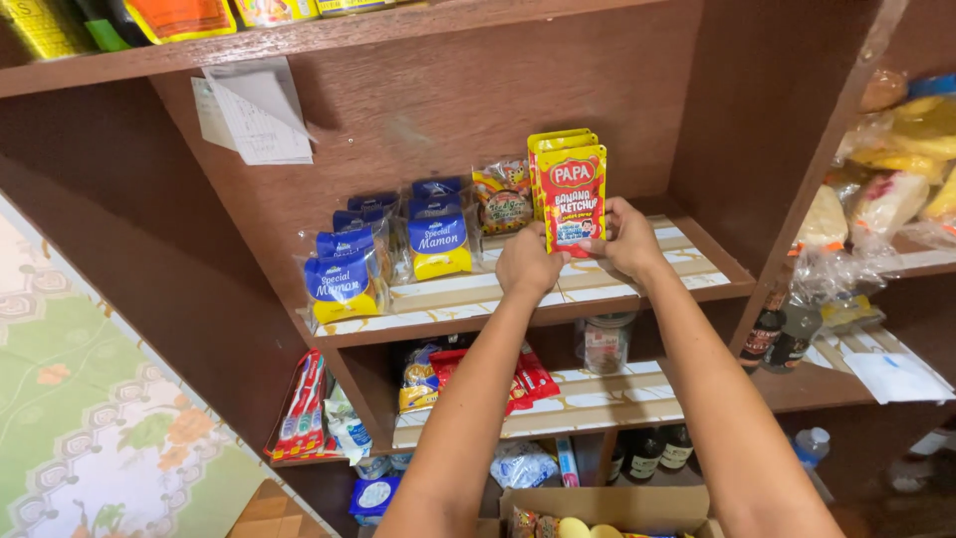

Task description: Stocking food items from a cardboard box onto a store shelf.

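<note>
Left of the grip, blue-and-yellow cake packets (383, 249) stand in two rows on the wooden shelf (518, 299). The rows run from the shelf front toward the back panel, with the printed faces turned outward so each row can be read from the front. Just left of the grip, a clear round snack pack (503, 199) stands upright against the back panel, filling the gap between the cake rows and the pouches.

At the grip, the left hand (528, 264) and the right hand (629, 241) meet on the lower edge of a red-and-yellow sauce pouch (571, 194). Each hand pinches a bottom corner between thumb and fingertips: the left hand on the lower left corner, the right hand on the lower right. The two-corner hold keeps the flexible pouch upright and square to the shelf front, and holding it low leaves the printed face unobstructed. The pouch base sits at or just above the shelf board; contact cannot be confirmed, because the hands cover it. Directly behind the grip, further yellow pouches (560, 139) of the same kind stand in a line, so the held pouch forms the front of that stack.

Right of the grip, the shelf board is bare up to the upright divider (772, 189). Beyond the divider, clear bags of bread (881, 199) lie on the neighbouring shelf.

Below the grip, a lower shelf carries red packets (523, 384) and a glass jar (605, 344).
</note>
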